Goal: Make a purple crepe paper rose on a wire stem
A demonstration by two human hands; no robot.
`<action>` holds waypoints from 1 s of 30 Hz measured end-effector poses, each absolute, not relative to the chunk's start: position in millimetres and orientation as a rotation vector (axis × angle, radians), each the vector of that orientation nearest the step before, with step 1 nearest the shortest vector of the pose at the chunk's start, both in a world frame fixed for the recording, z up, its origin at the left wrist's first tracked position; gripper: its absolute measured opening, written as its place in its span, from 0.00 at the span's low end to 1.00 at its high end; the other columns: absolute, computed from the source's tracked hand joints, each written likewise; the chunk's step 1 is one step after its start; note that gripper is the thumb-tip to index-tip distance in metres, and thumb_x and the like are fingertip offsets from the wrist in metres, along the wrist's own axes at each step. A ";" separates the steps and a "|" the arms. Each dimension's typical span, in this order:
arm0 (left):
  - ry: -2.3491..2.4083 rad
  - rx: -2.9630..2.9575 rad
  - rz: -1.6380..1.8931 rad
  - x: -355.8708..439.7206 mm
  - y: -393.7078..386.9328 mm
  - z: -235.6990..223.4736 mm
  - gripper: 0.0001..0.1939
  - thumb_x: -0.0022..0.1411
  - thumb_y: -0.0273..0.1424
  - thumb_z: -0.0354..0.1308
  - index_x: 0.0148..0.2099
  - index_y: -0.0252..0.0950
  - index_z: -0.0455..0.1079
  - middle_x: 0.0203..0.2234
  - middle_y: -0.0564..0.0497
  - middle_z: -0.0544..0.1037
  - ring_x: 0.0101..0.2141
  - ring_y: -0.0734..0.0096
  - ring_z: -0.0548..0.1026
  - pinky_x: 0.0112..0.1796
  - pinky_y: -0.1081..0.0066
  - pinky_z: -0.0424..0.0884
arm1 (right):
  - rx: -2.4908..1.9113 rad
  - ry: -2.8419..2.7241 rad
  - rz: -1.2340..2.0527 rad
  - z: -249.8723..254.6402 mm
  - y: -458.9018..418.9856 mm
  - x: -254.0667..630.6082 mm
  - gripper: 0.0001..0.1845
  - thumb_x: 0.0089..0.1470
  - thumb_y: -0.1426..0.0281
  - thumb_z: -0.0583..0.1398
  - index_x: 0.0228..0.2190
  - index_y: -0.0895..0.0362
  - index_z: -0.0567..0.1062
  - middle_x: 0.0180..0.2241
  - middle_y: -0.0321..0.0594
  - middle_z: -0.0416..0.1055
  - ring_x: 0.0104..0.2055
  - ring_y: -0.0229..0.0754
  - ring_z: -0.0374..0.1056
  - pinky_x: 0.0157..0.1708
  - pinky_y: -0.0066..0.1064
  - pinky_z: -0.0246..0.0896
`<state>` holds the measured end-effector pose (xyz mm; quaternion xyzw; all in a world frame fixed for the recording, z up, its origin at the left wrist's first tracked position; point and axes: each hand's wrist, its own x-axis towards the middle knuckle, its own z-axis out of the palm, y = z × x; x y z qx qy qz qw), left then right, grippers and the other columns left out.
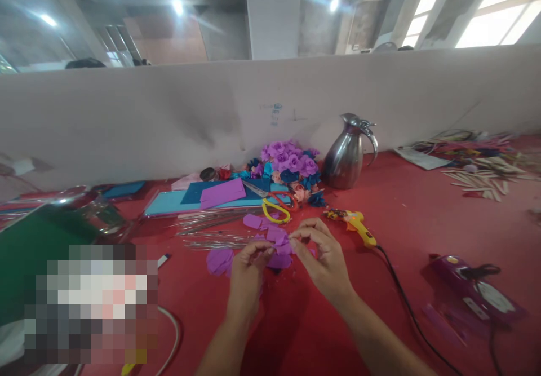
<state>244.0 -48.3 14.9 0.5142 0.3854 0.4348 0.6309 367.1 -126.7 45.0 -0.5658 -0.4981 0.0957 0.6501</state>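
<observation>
Over the red table, my left hand (248, 269) and my right hand (324, 259) face each other, fingertips pinched. Between them they seem to grip a small purple paper piece (282, 243); it blends with others behind, so its outline is hard to make out. More cut purple petals (220, 261) lie left of my left hand, and loose ones are scattered just beyond my fingers. Scissors with yellow and red handles (275, 211) rest behind these. A yellow glue gun (360, 228) lies beyond my right hand, its black cord running toward the front right.
Finished paper flowers (291, 159) are heaped by the partition (147, 116), beside a steel jug (345, 159). Blue and purple sheets (224, 194) and thin wires (213, 240) lie at left. A purple power strip (477, 288) sits at right; wooden sticks (486, 181) lie far right.
</observation>
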 end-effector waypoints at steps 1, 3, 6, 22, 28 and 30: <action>0.883 1.183 0.995 243.9 -47.9 14.0 0.05 0.42 0.29 0.65 0.26 0.36 0.74 0.24 0.52 0.75 0.28 0.72 0.69 0.31 0.74 0.63 | -1.286 -1.135 0.214 45.2 -126.9 366.6 0.04 0.53 0.72 0.59 0.29 0.55 0.75 0.31 0.38 0.66 0.34 0.38 0.63 0.34 0.29 0.60; 0.888 1.193 0.998 243.2 -46.6 11.6 0.05 0.42 0.30 0.65 0.26 0.35 0.75 0.24 0.52 0.75 0.27 0.72 0.69 0.30 0.74 0.63 | -1.276 -1.140 0.219 44.4 -127.7 366.8 0.05 0.54 0.71 0.58 0.29 0.55 0.75 0.32 0.38 0.68 0.36 0.39 0.65 0.36 0.29 0.61; 0.883 1.180 1.013 241.1 -42.7 8.0 0.06 0.43 0.31 0.65 0.27 0.36 0.75 0.24 0.52 0.75 0.27 0.71 0.69 0.30 0.73 0.63 | -1.282 -1.071 0.219 40.4 -125.7 372.8 0.08 0.57 0.69 0.55 0.34 0.55 0.75 0.34 0.40 0.71 0.38 0.40 0.68 0.38 0.30 0.63; 0.832 1.006 1.200 230.5 -21.1 1.4 0.07 0.43 0.33 0.66 0.28 0.36 0.76 0.26 0.52 0.77 0.30 0.69 0.72 0.36 0.71 0.66 | -2.341 -1.652 0.216 29.7 16.8 413.7 0.28 0.39 0.82 0.61 0.46 0.64 0.69 0.45 0.57 0.72 0.48 0.53 0.69 0.43 0.34 0.62; 0.779 0.960 1.240 230.9 -20.1 1.5 0.06 0.44 0.31 0.66 0.28 0.36 0.75 0.26 0.53 0.75 0.30 0.71 0.71 0.35 0.72 0.65 | -2.299 -1.613 0.229 55.7 4.5 414.9 0.37 0.44 0.74 0.63 0.56 0.63 0.59 0.40 0.55 0.75 0.42 0.54 0.73 0.38 0.36 0.64; 0.763 0.924 1.246 230.2 -19.7 1.4 0.07 0.43 0.32 0.67 0.28 0.36 0.75 0.26 0.53 0.75 0.30 0.72 0.71 0.34 0.73 0.65 | -2.214 -1.601 0.246 64.5 -13.1 418.2 0.39 0.46 0.67 0.63 0.58 0.58 0.57 0.44 0.50 0.74 0.44 0.51 0.72 0.40 0.35 0.65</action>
